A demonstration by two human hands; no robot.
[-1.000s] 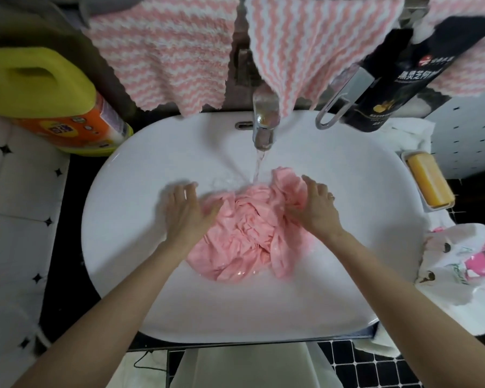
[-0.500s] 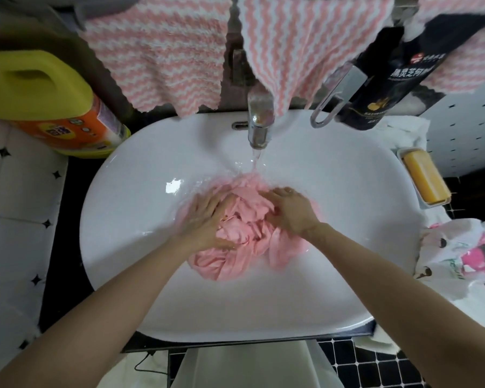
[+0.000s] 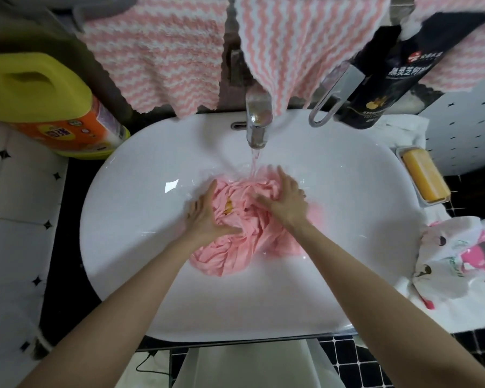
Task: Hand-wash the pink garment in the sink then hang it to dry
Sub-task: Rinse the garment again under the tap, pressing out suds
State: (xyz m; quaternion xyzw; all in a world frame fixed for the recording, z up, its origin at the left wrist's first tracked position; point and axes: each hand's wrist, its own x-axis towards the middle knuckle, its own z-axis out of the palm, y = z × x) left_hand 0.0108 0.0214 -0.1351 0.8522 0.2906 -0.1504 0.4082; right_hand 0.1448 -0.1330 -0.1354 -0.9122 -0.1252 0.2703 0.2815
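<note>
White sink [image 3: 140,247], tap [image 3: 256,119] running. Left hand [image 3: 205,217] and right hand [image 3: 284,204] press pink garment [image 3: 230,256] flat; each grip wide, fingers straight.

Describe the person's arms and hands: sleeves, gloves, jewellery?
Left forearm and right forearm are bare, no sleeves in view. Left hand and right hand: no gloves, no watch. Dark spot on one of the right fingers, possibly a ring.

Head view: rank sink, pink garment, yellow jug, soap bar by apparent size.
1. sink
2. yellow jug and pink garment: these look alike, and the garment is partly covered, so no ranking between them
3. soap bar
</note>
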